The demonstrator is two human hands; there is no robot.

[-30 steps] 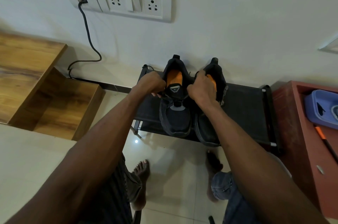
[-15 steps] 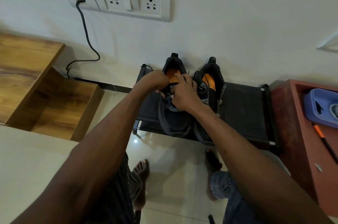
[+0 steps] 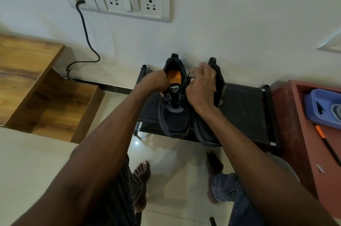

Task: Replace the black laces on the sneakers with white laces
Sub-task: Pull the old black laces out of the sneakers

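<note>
Right hand [image 3: 202, 89] lifted; sneakers' [image 3: 174, 115] toes apparently face viewer.

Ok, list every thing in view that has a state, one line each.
left sneaker: upright on the rack, black laces still in, loosened
right sneaker: on the rack, mostly hidden by the hand
left hand: gripping the left sneaker's collar
right hand: pinching a black lace
rack: holding both sneakers
wall switch: position unclear
cable: plugged into the wall plate
</note>
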